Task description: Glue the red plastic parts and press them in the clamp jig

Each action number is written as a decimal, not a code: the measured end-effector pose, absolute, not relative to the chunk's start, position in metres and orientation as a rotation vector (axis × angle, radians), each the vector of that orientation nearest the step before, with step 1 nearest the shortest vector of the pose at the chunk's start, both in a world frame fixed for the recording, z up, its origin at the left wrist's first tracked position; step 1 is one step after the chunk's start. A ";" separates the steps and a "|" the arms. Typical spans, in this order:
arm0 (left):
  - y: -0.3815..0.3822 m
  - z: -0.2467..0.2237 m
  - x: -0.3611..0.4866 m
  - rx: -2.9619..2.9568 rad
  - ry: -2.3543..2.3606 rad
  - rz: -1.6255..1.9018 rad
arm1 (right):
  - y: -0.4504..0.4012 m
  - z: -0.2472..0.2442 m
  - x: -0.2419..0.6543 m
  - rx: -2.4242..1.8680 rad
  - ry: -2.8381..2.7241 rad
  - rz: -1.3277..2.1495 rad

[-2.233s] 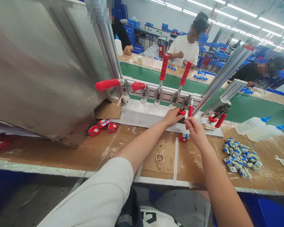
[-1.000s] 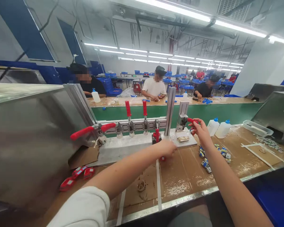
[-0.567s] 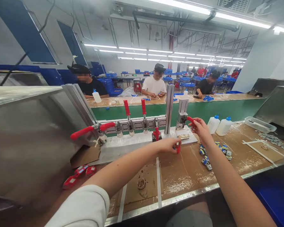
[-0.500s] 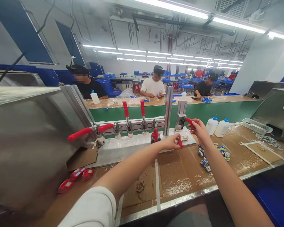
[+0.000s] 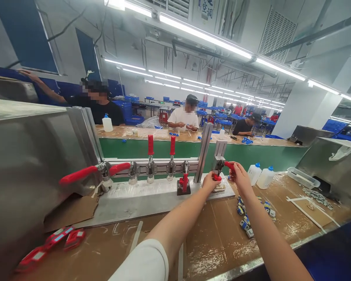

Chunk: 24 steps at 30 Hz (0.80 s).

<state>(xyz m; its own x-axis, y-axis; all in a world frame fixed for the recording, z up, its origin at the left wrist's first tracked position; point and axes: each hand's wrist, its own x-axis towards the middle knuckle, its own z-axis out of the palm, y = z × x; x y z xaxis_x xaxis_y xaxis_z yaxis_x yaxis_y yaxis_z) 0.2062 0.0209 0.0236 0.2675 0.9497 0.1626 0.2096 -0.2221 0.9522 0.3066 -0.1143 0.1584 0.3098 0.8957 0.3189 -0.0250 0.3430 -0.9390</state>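
Note:
Out in front, my right hand [image 5: 240,176] is closed around the red handle [image 5: 228,165] of a toggle clamp mounted on a small metal post [image 5: 220,148]. Just left of it, my left hand [image 5: 208,182] pinches a small red part [image 5: 217,178] beneath the clamp. Under that red part a pale block [image 5: 219,188] rests on the fixture's metal base [image 5: 229,192]. My fingers partly hide the red part, so whether it touches the clamp or block I cannot tell.
Several red-handled clamps [image 5: 151,145] line a metal rail at left. Red parts [image 5: 74,237] lie front left. Blue-and-white parts [image 5: 245,223] are piled near my right forearm, with white bottles [image 5: 265,178] behind. Co-workers sit across the green-sided bench [image 5: 128,150].
My left hand has brought the red part up and back, under the clamp. My right hand stays on the handle. The camera view has tilted up and shifted.

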 end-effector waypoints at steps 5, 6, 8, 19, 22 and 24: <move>0.026 0.018 0.209 1.621 1.017 1.037 | -0.115 0.142 0.307 -1.032 -1.083 0.763; 0.026 0.017 0.209 1.624 1.002 1.034 | -0.114 0.138 0.308 -1.039 -1.090 0.759; 0.027 0.016 0.208 1.635 0.974 1.026 | -0.114 0.129 0.309 -1.052 -1.104 0.751; 0.023 0.026 0.202 1.742 0.971 0.993 | -0.115 0.090 0.315 -1.105 -1.236 0.725; 0.016 0.035 0.200 1.790 0.990 0.945 | -0.117 0.073 0.320 -1.261 -1.473 0.511; 0.009 0.043 0.198 1.835 1.013 0.896 | -0.114 0.058 0.323 -1.394 -1.652 0.334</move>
